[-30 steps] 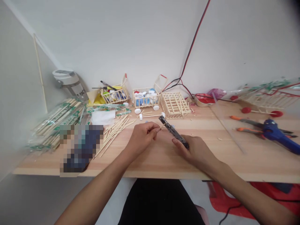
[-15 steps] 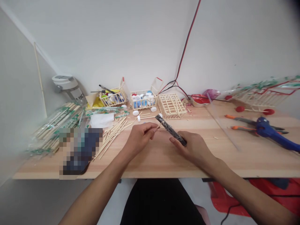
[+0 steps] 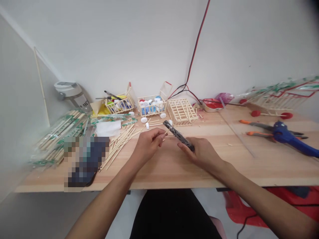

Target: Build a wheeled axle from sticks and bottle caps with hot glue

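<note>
Over the middle of the table, my left hand point(image 3: 150, 143) pinches a short thin wooden stick point(image 3: 167, 132) between thumb and fingertips. The stick's far end meets the side of a long, dark, paint-speckled flat tool point(image 3: 177, 135). My right hand point(image 3: 203, 152) is wrapped around the lower end of this tool, its thumb lying along the near side. The tool slants up and to the left; its exact kind is not clear. Left of my left hand lies a loose pile of wooden sticks point(image 3: 121, 144). A small slatted stick basket point(image 3: 181, 113) sits just beyond the tool.
Two stick carts, one point(image 3: 119, 103) with pens, another point(image 3: 152, 106) with bottle caps, stand at the back. Bagged sticks point(image 3: 59, 139), a phone point(image 3: 88, 162) and a lidded cup point(image 3: 73, 96) are left. A blue glue gun point(image 3: 286, 134), pliers point(image 3: 256, 126) and a red-wheeled cart point(image 3: 271, 103) are right.
Both hands, with the stick and the dark tool, have shifted slightly left and up. The tool's tip sits a little further left. Both grips stay the same.
</note>
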`<control>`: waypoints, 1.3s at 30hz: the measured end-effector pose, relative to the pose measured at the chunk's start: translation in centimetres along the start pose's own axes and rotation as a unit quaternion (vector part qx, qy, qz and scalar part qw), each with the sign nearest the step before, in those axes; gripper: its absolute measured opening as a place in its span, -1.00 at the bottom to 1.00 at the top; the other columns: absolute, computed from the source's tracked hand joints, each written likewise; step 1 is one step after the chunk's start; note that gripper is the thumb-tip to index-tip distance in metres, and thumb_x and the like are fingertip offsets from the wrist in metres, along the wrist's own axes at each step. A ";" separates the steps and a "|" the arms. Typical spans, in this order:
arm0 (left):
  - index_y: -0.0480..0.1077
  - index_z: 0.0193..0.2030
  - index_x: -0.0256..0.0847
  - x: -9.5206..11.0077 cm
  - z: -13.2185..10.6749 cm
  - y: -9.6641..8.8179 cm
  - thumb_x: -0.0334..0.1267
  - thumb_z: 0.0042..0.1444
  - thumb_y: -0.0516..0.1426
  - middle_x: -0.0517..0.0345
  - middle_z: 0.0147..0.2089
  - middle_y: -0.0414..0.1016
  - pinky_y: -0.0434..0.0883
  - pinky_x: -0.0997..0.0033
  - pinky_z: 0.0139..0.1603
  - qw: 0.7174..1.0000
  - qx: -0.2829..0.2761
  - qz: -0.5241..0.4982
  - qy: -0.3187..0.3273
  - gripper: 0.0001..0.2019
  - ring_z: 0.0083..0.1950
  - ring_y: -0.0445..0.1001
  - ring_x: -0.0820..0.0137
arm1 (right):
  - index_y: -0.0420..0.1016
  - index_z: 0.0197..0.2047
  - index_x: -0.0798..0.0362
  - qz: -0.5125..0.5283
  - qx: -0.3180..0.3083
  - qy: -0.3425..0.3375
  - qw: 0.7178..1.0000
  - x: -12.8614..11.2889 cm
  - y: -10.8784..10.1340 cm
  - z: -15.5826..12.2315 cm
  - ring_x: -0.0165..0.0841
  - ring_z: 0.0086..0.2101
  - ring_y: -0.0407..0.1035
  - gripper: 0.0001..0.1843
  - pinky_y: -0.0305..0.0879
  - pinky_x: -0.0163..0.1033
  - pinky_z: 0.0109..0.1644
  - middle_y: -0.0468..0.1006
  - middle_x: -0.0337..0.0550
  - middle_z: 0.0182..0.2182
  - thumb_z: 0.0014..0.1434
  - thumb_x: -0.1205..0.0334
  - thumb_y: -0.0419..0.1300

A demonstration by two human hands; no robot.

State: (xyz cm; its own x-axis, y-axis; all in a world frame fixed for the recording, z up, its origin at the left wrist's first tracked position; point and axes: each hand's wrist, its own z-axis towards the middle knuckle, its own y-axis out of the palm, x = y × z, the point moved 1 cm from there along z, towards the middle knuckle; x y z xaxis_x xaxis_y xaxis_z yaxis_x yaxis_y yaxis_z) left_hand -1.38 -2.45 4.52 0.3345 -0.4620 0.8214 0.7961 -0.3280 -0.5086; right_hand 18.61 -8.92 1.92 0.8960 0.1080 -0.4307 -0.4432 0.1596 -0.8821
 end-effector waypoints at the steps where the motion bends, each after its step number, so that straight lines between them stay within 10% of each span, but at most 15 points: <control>1: 0.46 -0.30 -0.25 0.1 0.0 0.0 -0.30 0.21 0.04 0.29 -0.53 0.33 0.19 0.53 -0.39 1.000 0.002 0.000 0.000 -0.81 -0.48 0.27 0.52 | 0.50 -0.37 0.06 0.001 0.002 -0.002 1.000 0.0 0.1 0.0 -0.23 -0.41 0.43 -0.44 0.10 -0.25 -0.36 0.59 -0.06 -0.44 0.28 -0.21 -0.07; 14: 0.46 -0.44 -0.27 -2.4 0.5 -1.1 -0.28 0.07 0.14 0.20 -0.48 0.44 0.17 0.48 -0.38 0.991 0.014 0.117 -0.059 -0.86 -0.42 0.33 0.45 | 0.19 -0.61 0.01 0.076 0.146 0.046 0.985 2.5 -0.9 2.1 -0.38 -0.60 0.21 -0.42 0.03 -0.27 -0.47 0.28 -0.22 -0.72 0.26 -0.21 -0.13; 30: 0.31 -0.45 -0.21 -1.7 0.8 0.8 -0.52 0.03 0.03 0.03 -0.37 0.42 0.25 0.35 -0.26 0.930 -0.108 0.350 -0.025 -0.85 -0.30 0.36 0.29 | 0.25 -0.57 0.02 0.112 0.153 0.042 0.981 3.6 -0.7 1.8 -0.38 -0.59 0.22 -0.41 0.06 -0.26 -0.44 0.31 -0.23 -0.70 0.28 -0.21 -0.15; 36: 0.41 -0.27 -0.25 -1.3 0.9 -0.8 -0.36 0.06 0.10 0.13 -0.39 0.52 0.28 0.44 -0.32 0.993 -0.059 0.049 -0.091 -0.90 -0.36 0.43 0.39 | 0.25 -0.56 0.02 0.136 0.151 0.049 0.978 3.7 -0.7 1.6 -0.37 -0.58 0.24 -0.43 0.07 -0.25 -0.43 0.33 -0.21 -0.69 0.28 -0.21 -0.14; 39: 0.47 -0.17 -0.31 -1.6 0.7 -1.4 -0.21 -0.02 0.23 0.05 -0.34 0.58 0.32 0.46 -0.32 0.975 -0.061 -0.131 -0.169 -0.72 -0.35 0.50 0.39 | 0.26 -0.55 0.01 0.141 0.146 0.063 0.977 3.6 -0.8 1.6 -0.35 -0.58 0.24 -0.45 0.07 -0.24 -0.44 0.33 -0.21 -0.69 0.27 -0.20 -0.12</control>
State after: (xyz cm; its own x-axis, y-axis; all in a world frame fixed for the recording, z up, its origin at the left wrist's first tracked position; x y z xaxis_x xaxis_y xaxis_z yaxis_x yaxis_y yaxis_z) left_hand -2.73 -0.70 4.11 0.2913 -0.0580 0.9549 0.8172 -0.5038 -0.2799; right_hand 22.17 -7.10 1.38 0.7252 0.0686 -0.6852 -0.6449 0.4163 -0.6409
